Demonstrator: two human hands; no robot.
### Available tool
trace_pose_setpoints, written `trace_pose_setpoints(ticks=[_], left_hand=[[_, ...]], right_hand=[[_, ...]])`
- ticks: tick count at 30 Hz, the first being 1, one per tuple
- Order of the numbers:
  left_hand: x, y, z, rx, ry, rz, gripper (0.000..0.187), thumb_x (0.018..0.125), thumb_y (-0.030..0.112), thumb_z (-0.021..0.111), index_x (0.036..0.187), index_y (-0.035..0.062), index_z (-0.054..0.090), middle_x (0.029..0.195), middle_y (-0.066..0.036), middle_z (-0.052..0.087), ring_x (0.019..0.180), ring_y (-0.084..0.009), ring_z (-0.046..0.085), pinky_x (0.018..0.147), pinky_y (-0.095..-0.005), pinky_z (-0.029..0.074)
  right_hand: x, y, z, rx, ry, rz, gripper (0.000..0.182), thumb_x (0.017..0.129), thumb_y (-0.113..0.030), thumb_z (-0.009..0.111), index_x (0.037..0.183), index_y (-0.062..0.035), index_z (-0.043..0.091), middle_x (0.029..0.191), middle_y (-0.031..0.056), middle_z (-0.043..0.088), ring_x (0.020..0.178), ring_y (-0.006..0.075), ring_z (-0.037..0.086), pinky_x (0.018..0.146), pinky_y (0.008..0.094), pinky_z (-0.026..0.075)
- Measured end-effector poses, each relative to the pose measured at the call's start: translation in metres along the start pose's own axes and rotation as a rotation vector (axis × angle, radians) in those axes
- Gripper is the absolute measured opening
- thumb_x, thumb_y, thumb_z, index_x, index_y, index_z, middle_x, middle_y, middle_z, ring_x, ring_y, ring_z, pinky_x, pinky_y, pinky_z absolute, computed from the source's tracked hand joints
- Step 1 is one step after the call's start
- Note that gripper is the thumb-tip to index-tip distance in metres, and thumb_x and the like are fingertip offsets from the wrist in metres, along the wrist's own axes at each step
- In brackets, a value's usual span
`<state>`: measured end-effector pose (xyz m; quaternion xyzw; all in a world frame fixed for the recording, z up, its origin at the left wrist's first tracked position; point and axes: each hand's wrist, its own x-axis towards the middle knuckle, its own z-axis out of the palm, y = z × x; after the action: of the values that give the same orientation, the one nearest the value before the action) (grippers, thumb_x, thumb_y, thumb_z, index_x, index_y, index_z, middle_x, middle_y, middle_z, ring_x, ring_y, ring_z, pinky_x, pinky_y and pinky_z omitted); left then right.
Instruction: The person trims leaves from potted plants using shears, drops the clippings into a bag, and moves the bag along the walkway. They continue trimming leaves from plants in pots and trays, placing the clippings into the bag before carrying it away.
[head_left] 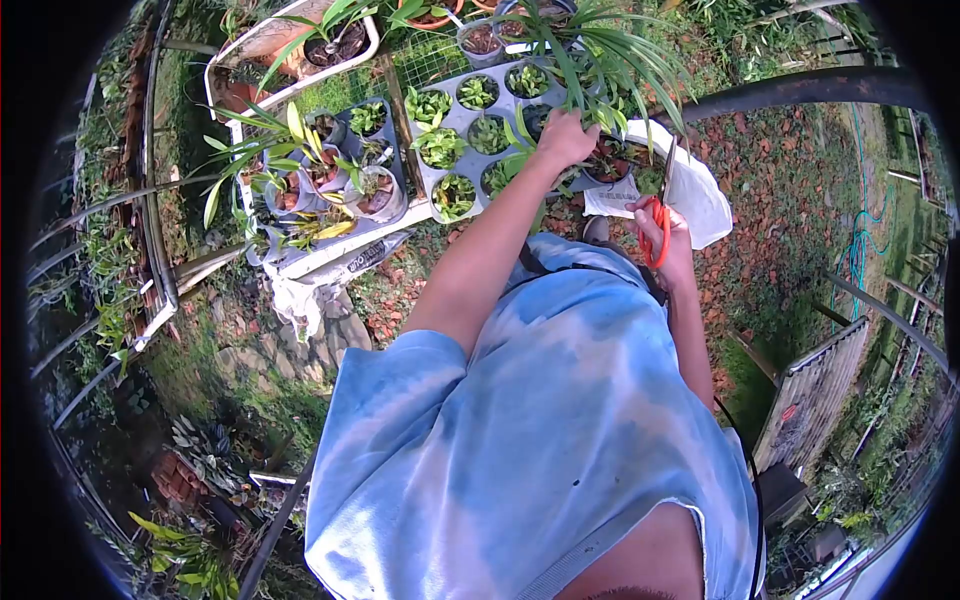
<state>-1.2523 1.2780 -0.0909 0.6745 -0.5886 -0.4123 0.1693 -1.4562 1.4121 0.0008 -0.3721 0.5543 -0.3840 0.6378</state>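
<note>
My left hand (567,140) reaches over the grey multi-hole plant tray (462,128). Its fingers are pressed together among green leaves, and what they hold is hidden. Beside it are a dark pot (608,160) and a plant with long narrow leaves (625,58). Orange-handled scissors (655,232) are in my right hand (674,240), its fingers wrapped round the handles and the blades pointing up and away from me. Just beyond the scissors lies a white bag (700,195).
Left of the tray, several small pots stand in a grey holder (385,205) on a white frame (325,255). A dark curved pipe (800,88) crosses at the upper right. Corrugated sheeting (812,390) leans at the right, and a white torn bag (305,305) hangs below the frame.
</note>
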Motion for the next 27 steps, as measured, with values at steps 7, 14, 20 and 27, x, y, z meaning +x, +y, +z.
trace_pose_setpoints(ticks=[7,14,20,27], left_hand=[[0.002,-0.025,-0.005,-0.060,0.177,0.057,0.053,0.091,0.039,0.067,0.130,0.0032,0.063,0.116,-0.026,0.068,0.109,-0.0416,0.065,0.100,-0.0451,0.049],[-0.021,0.007,-0.022,-0.111,0.155,0.150,0.041,0.095,0.027,0.062,0.128,0.0027,0.066,0.123,-0.023,0.068,0.118,-0.0356,0.065,0.102,-0.0410,0.049],[-0.042,0.026,-0.019,0.059,0.336,0.245,0.030,0.092,0.020,0.066,0.115,0.0013,0.070,0.115,-0.025,0.069,0.114,-0.0420,0.063,0.102,-0.0445,0.048],[-0.060,0.024,-0.013,0.146,0.453,0.146,0.034,0.091,0.024,0.067,0.117,0.0030,0.067,0.119,-0.023,0.066,0.121,-0.0393,0.056,0.106,-0.0457,0.042]], right_hand=[[0.011,0.011,-0.019,0.028,0.055,0.081,0.016,0.096,-0.019,0.071,0.101,-0.0039,0.067,0.094,0.0016,0.068,0.087,0.0081,0.064,0.078,0.0261,0.056],[0.018,0.006,-0.058,0.312,0.231,0.020,0.020,0.096,-0.026,0.072,0.102,-0.0075,0.068,0.101,0.0021,0.066,0.099,0.0168,0.069,0.084,0.0364,0.059],[0.022,0.015,-0.082,0.213,0.169,0.064,0.021,0.095,-0.023,0.073,0.107,-0.0068,0.066,0.106,0.0043,0.069,0.105,0.0182,0.068,0.087,0.0350,0.059],[0.035,0.007,-0.102,0.217,0.142,0.102,0.024,0.095,-0.026,0.073,0.106,-0.0062,0.068,0.104,0.0040,0.069,0.103,0.0155,0.067,0.085,0.0327,0.059]])
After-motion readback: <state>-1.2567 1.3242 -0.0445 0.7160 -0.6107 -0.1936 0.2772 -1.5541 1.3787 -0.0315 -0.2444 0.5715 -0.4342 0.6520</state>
